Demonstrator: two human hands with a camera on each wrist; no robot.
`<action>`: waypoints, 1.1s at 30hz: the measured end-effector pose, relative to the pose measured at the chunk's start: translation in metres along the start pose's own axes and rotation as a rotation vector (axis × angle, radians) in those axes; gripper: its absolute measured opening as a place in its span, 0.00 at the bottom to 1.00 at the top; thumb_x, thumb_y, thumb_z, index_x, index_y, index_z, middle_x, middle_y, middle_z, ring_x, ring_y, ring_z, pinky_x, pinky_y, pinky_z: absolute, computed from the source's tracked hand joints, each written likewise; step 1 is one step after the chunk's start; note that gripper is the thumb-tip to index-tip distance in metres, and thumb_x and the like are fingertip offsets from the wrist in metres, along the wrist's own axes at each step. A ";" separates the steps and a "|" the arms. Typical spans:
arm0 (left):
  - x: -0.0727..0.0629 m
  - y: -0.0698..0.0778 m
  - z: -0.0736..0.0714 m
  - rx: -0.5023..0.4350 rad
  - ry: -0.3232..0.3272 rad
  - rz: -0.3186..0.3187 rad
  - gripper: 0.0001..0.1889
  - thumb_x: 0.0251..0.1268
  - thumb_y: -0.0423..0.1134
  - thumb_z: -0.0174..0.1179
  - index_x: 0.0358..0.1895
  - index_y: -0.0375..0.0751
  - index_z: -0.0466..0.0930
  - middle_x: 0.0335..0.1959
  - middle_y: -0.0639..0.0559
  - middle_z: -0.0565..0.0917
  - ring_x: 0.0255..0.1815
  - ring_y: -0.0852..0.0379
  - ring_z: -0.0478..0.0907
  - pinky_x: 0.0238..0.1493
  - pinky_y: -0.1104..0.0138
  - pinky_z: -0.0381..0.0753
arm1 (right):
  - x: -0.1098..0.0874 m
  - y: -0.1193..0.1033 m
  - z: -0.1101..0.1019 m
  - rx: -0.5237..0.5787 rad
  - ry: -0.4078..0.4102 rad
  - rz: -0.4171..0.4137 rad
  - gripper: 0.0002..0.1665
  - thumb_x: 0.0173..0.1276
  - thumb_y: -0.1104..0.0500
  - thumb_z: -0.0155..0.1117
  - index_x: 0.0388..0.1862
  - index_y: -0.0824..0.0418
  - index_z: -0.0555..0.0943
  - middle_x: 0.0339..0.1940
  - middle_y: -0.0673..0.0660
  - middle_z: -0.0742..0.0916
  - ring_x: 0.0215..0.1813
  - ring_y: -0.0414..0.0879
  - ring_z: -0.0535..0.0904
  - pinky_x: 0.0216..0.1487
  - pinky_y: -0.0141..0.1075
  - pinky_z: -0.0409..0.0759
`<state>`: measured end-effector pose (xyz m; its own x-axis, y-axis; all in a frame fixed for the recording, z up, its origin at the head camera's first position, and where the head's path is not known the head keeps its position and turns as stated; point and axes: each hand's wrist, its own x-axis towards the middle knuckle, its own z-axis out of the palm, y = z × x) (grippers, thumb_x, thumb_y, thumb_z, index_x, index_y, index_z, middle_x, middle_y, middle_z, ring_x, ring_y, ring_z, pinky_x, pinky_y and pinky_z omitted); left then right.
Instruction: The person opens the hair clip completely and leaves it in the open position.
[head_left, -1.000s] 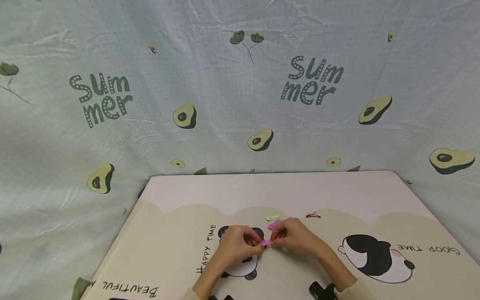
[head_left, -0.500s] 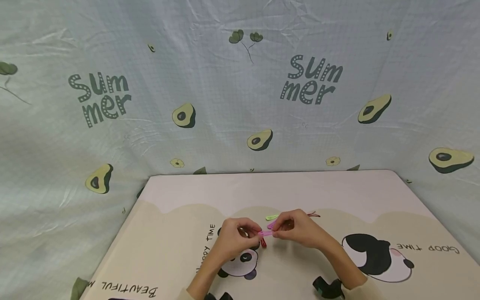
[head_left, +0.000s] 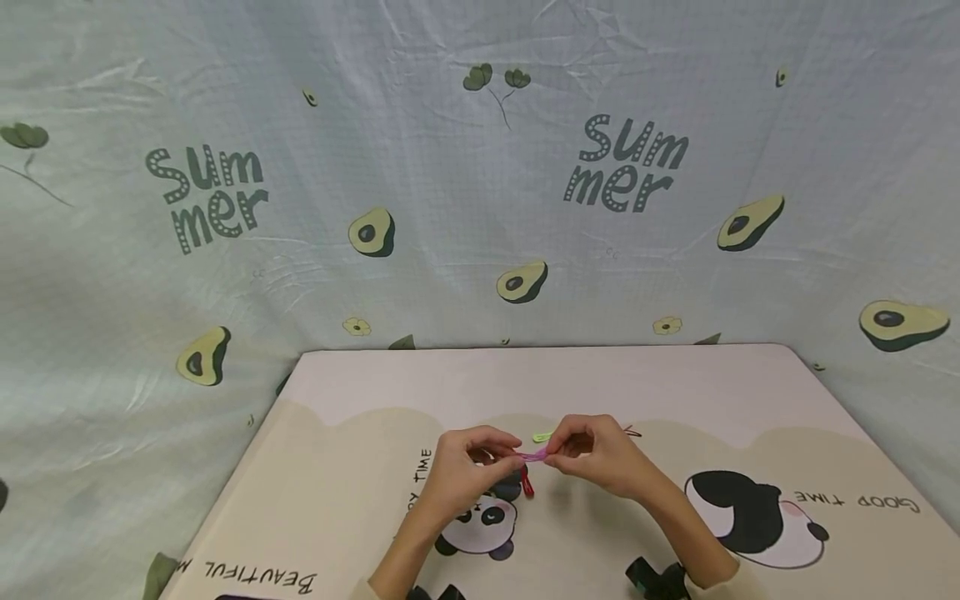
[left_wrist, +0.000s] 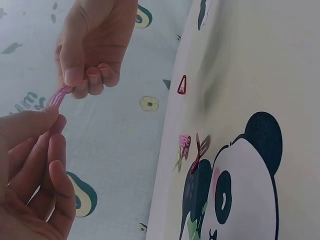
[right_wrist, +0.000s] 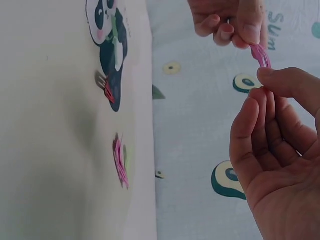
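A pink snap hair clip point(head_left: 534, 456) is stretched between my two hands above the table. My left hand point(head_left: 467, 471) pinches one end between thumb and index finger, and my right hand point(head_left: 603, 458) pinches the other. In the right wrist view the clip point(right_wrist: 260, 55) looks bowed, with gaps between its strips. On the table below lie a red hair clip point(head_left: 527, 483) by the printed panda and a green one point(head_left: 542, 437) partly behind my right hand. Another pink clip point(left_wrist: 185, 145) lies near the green one, hidden in the head view.
A second red hair clip point(left_wrist: 182, 85) lies apart, farther right on the table point(head_left: 360, 475). A patterned curtain point(head_left: 450, 167) hangs behind the table's far edge. A dark object point(head_left: 656, 577) sits by my right wrist.
Both hands have risen off the table, moving up in the head view with the pink clip between them. The red clip by the panda has come into fuller sight.
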<state>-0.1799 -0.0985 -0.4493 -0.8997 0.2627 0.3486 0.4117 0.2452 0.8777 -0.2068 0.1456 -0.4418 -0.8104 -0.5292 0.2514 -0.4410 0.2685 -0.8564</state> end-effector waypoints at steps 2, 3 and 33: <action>0.000 0.001 0.000 0.016 0.018 -0.011 0.04 0.61 0.37 0.74 0.38 0.45 0.91 0.33 0.51 0.92 0.32 0.67 0.83 0.36 0.71 0.84 | -0.001 -0.001 0.000 -0.005 0.009 -0.021 0.04 0.65 0.63 0.75 0.35 0.58 0.86 0.34 0.54 0.88 0.33 0.37 0.80 0.39 0.30 0.85; 0.000 0.001 0.000 0.020 0.024 -0.008 0.04 0.61 0.37 0.74 0.37 0.45 0.91 0.33 0.50 0.92 0.31 0.67 0.83 0.36 0.71 0.84 | -0.002 -0.002 -0.001 -0.009 0.015 -0.032 0.04 0.65 0.63 0.75 0.35 0.58 0.86 0.34 0.54 0.88 0.33 0.37 0.81 0.40 0.30 0.85; 0.000 0.009 -0.003 0.129 0.106 0.191 0.02 0.63 0.39 0.73 0.36 0.47 0.90 0.32 0.56 0.90 0.32 0.67 0.81 0.34 0.70 0.85 | -0.004 -0.019 0.011 -0.256 0.298 -0.273 0.15 0.58 0.69 0.79 0.34 0.50 0.86 0.31 0.43 0.86 0.31 0.33 0.80 0.35 0.32 0.86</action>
<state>-0.1762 -0.0989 -0.4403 -0.8113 0.2177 0.5426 0.5845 0.3194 0.7459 -0.1910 0.1339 -0.4318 -0.7105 -0.3643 0.6020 -0.7036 0.3612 -0.6119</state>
